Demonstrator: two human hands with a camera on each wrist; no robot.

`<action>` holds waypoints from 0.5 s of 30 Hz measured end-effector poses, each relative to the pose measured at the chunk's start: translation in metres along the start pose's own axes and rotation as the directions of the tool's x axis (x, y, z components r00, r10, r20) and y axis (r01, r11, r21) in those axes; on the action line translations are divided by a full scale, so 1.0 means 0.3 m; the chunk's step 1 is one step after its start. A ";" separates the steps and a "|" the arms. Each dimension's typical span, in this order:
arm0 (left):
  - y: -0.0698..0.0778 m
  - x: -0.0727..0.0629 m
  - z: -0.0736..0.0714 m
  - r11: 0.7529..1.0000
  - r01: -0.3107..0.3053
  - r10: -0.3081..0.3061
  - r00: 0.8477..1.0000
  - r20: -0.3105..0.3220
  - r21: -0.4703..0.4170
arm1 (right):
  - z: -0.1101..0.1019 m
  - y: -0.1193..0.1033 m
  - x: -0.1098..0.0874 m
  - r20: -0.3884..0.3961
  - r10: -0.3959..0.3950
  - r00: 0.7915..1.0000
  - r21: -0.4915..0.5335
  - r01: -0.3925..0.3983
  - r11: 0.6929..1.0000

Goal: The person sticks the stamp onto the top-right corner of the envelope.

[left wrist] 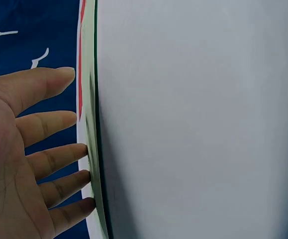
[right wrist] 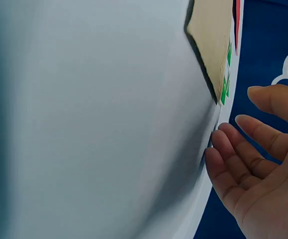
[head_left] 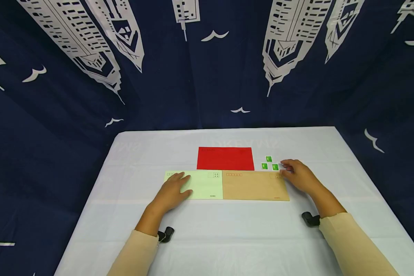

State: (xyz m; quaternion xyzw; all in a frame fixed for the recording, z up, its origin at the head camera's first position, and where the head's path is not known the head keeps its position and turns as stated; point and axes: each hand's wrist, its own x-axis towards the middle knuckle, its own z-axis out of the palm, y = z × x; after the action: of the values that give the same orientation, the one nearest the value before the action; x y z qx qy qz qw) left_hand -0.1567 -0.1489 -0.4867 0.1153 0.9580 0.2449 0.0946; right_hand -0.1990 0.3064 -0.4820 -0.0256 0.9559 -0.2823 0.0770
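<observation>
My left hand (head_left: 170, 193) rests with spread fingers on the left part of a pale green envelope (head_left: 205, 188). In the left wrist view, the fingertips of this hand (left wrist: 34, 154) lie along the envelope's edge. A brown envelope (head_left: 253, 188) lies flat against the green one's right side. My right hand (head_left: 298, 176) is at the brown envelope's upper right corner, fingers loosely bent and holding nothing. Just left of its fingertips are three small green stickers (head_left: 269, 159) with white borders. The right wrist view shows this hand (right wrist: 263, 159) with its palm in sight and fingers apart.
Behind the two envelopes lies a red envelope (head_left: 225, 158), left of the stickers. Everything lies on a table with a white cloth (head_left: 234, 234). A dark blue curtain (head_left: 214, 76) with white building and bird prints hangs behind. Each wrist wears a small black camera (head_left: 310, 219).
</observation>
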 end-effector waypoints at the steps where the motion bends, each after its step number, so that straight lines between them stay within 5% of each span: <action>1: 0.001 0.000 0.003 1.000 0.000 0.000 1.000 0.000 0.009 | 0.000 0.001 0.005 0.000 0.007 1.000 0.004 -0.007 1.000; 15: 0.013 -0.003 0.014 0.998 -0.008 0.009 1.000 -0.006 0.060 | -0.005 0.016 0.058 0.047 0.148 0.988 0.159 -0.154 0.975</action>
State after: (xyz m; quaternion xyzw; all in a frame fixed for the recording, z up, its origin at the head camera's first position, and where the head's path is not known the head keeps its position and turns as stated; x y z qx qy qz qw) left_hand -0.1543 -0.1441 -0.4882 0.1214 0.9647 0.2171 0.0870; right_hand -0.2164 0.3096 -0.4856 0.0485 0.9274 -0.3521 0.1165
